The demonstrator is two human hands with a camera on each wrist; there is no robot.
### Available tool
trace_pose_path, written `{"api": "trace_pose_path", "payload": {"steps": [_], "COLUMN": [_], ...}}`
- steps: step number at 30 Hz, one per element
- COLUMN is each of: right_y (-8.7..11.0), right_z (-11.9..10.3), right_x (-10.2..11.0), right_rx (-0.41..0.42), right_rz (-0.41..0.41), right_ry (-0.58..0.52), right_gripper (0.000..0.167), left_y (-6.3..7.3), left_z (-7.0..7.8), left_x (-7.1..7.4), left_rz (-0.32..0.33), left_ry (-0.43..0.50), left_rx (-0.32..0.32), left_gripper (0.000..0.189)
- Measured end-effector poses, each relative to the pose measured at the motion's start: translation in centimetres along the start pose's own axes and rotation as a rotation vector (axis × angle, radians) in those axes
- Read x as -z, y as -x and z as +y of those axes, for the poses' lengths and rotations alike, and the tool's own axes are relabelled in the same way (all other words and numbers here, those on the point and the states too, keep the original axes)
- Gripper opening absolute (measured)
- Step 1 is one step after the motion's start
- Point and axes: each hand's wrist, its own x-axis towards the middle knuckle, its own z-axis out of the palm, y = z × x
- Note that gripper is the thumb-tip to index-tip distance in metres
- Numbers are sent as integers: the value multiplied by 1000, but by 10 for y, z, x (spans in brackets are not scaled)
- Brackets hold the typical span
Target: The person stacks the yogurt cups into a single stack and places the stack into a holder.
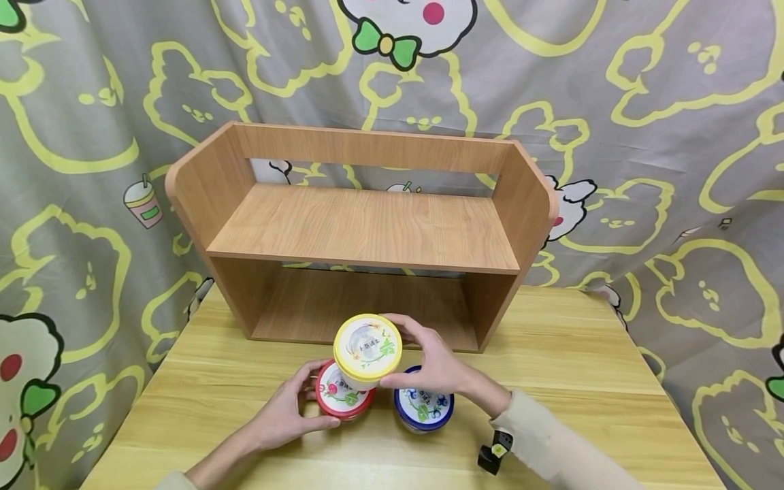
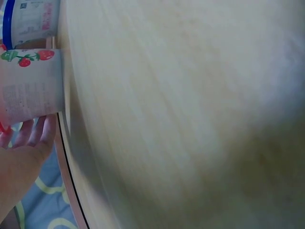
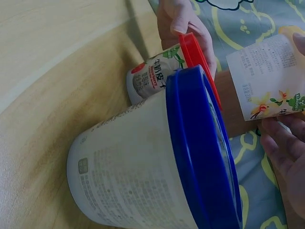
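While aloft, tub (image 1: 367, 348) in right hand (image 1: 436, 364)

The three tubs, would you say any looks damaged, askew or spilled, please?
Nothing stands out: the red-lidded tub and blue-lidded tub stand upright, the right hand holds the yellow-lidded tub, and no spill or damage shows.

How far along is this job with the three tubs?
Done, it seems: only the lift, with the yellow-lidded tub raised off the table. In hand: the right hand holds that tub; the left hand grips the red-lidded tub. Remaining, probably: setting the yellow one down; the blue-lidded tub stands ungripped.
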Motion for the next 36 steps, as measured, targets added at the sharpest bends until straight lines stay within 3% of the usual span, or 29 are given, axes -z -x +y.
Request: {"api": "trace_pose_path", "payload": {"steps": [8,25,36], "right_y": [-4,-9,-12], "right_z": [-2,2,0], "right_x": [-7,-20,-26], "right_rx": [26,42,-17], "right_rz": [-34,-84,-100], "right_ry": [6,15,18], "right_gripper": [92,90,90], "left_y": [0,1,1], "left_z": [0,2,2], "left_x": [1,3,3], "left_rz": [-4,-18,-15], "left_ry": [6,-12,-12], "left_rx": [-2,56,72], "left_gripper": [89,88,86]}}
